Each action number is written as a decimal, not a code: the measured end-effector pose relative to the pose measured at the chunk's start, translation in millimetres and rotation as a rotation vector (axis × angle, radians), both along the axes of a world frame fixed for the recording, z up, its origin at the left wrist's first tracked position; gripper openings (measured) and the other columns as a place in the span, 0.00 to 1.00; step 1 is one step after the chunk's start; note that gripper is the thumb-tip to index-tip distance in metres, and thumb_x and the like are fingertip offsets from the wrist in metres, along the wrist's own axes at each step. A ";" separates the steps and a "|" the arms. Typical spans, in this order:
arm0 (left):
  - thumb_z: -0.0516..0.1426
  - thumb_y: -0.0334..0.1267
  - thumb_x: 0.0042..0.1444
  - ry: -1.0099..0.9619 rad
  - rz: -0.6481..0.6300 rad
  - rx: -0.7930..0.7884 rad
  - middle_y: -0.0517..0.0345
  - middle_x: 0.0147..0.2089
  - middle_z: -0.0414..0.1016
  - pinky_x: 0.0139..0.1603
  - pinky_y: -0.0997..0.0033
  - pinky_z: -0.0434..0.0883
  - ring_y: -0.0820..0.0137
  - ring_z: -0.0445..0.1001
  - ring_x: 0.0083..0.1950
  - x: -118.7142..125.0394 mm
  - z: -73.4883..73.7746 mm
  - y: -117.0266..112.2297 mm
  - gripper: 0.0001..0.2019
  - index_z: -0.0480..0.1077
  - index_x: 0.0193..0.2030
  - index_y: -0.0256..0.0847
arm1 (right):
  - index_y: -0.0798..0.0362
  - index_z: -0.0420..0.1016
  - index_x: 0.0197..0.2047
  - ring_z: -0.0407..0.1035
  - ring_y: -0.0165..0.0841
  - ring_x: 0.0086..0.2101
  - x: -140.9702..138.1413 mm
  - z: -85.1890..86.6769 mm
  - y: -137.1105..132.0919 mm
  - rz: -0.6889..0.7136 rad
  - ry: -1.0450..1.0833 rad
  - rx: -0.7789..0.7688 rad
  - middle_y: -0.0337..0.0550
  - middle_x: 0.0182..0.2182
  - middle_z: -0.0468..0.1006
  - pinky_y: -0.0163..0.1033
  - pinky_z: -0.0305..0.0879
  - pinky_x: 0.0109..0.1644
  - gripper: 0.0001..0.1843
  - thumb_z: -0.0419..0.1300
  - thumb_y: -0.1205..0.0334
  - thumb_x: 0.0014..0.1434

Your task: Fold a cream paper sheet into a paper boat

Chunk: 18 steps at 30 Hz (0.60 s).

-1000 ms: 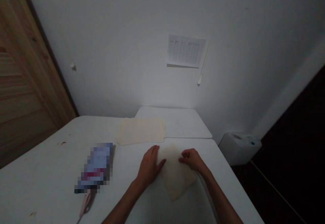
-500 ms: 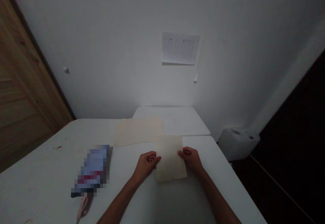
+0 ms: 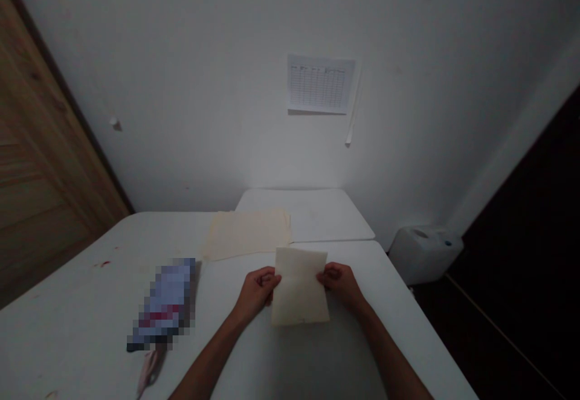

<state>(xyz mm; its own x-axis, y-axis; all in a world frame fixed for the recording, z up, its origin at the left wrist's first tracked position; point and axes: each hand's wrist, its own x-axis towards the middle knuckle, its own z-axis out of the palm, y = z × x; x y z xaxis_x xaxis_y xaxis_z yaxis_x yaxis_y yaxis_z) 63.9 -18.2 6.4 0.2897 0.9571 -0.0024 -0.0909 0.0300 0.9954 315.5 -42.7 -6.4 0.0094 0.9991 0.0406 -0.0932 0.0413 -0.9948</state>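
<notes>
A cream sheet of paper (image 3: 301, 294) is held up above the white table between both of my hands. My left hand (image 3: 258, 290) pinches its left edge between thumb and curled fingers. On the opposite edge, my right hand (image 3: 339, 283) grips it the same way, thumb on the near face. The sheet looks slightly bent, with a small nick at its lower edge. Behind it, larger cream sheets (image 3: 247, 232) lie flat on the table, their edges not quite lined up.
Left of my arms lies a blurred blue pouch-like item (image 3: 167, 297) with a pinkish strap (image 3: 148, 370). The white tables (image 3: 312, 212) meet the wall, where a printed chart (image 3: 321, 84) hangs. A white plastic container (image 3: 426, 255) stands beyond the right edge.
The held sheet has shifted slightly left, and its top edge has dipped and tilted. My left hand has moved a little left with it; both hands keep their hold.
</notes>
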 end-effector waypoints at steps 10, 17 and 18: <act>0.62 0.45 0.46 -0.016 0.018 0.041 0.62 0.16 0.66 0.18 0.77 0.55 0.77 0.59 0.16 -3.9 1.3 -1.8 0.18 0.78 0.38 0.32 | 0.54 0.78 0.30 0.74 0.39 0.33 4.1 9.7 -3.5 0.035 -0.060 0.016 0.48 0.33 0.80 0.40 0.69 0.33 0.17 0.68 0.48 0.44; 0.59 0.45 0.49 0.108 -0.026 0.121 0.60 0.16 0.67 0.20 0.77 0.54 0.76 0.59 0.17 -2.1 -4.4 -7.4 0.17 0.80 0.38 0.33 | 0.55 0.78 0.40 0.74 0.38 0.36 3.8 26.4 -11.6 0.193 0.000 -0.039 0.51 0.42 0.79 0.42 0.67 0.40 0.24 0.54 0.42 0.58; 0.58 0.45 0.50 0.113 -0.033 0.134 0.59 0.17 0.68 0.21 0.76 0.55 0.75 0.61 0.18 -0.6 -3.9 -9.0 0.17 0.80 0.38 0.33 | 0.55 0.77 0.42 0.74 0.37 0.36 2.5 28.0 -13.5 0.248 -0.021 -0.047 0.51 0.41 0.79 0.42 0.66 0.41 0.25 0.54 0.41 0.59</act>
<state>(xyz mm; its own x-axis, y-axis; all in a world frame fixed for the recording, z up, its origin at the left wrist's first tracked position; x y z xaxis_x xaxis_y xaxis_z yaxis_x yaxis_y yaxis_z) 63.3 -27.2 2.5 0.3257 0.9411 0.0902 0.0208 -0.1025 0.9945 318.1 -56.2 21.7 -0.2363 0.9716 -0.0085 -0.0737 -0.0266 -0.9969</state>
